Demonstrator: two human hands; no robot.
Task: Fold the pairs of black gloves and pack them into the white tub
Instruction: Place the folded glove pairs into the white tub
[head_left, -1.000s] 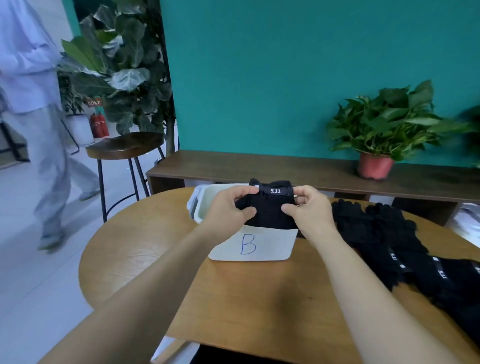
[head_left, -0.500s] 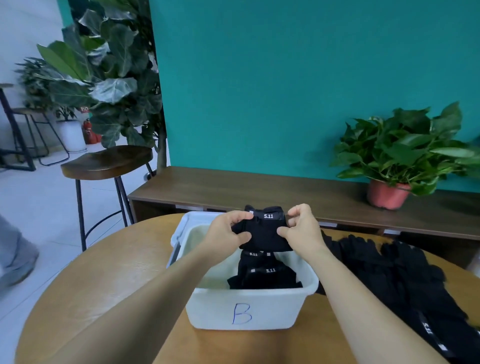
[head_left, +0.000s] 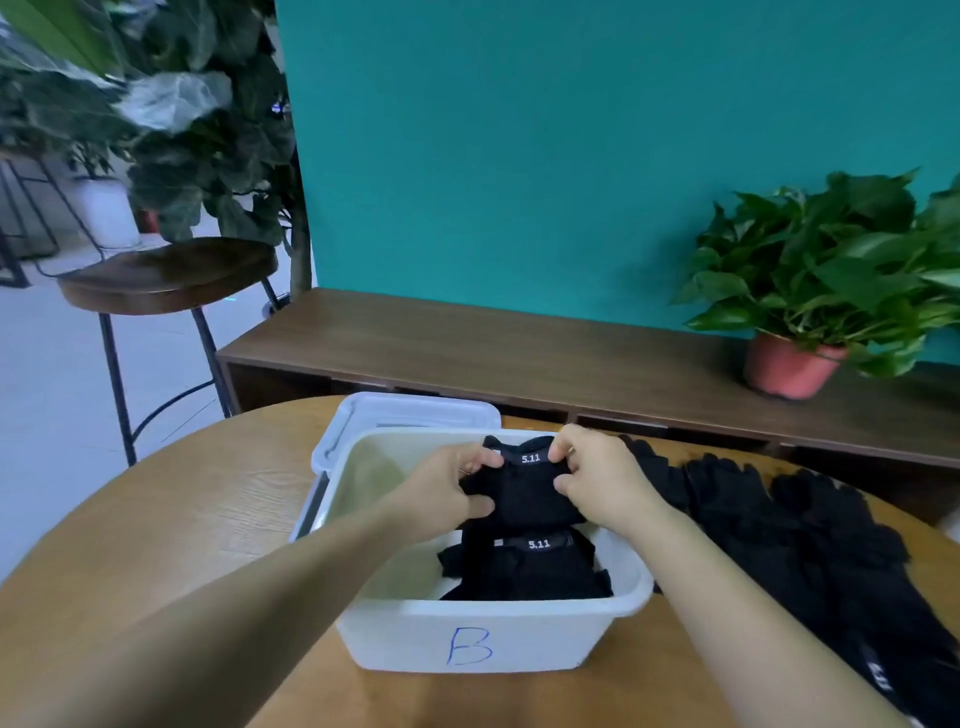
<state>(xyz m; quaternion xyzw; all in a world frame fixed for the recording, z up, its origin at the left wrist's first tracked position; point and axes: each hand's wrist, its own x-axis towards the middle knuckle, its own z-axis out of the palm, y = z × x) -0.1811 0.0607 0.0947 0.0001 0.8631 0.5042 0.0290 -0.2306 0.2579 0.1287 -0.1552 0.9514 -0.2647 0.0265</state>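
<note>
Folded glove pair (head_left: 524, 493): black, white "5.11" band up, at far end of white tub (head_left: 395, 634) marked "B". Left hand (head_left: 441, 493) and right hand (head_left: 605, 480) hold it, fingers clamped on either edge. Second folded pair (head_left: 524, 571) lies inside, near the front wall. Loose gloves (head_left: 779, 525) heaped on tabletop (head_left: 208, 519), right of the tub.

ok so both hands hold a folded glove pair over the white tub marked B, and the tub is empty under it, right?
Not empty. The head view shows a second pair already lying in the white tub, below the held one. The rest stands: the left hand and right hand both grip a folded glove pair over the tub marked B.
</note>
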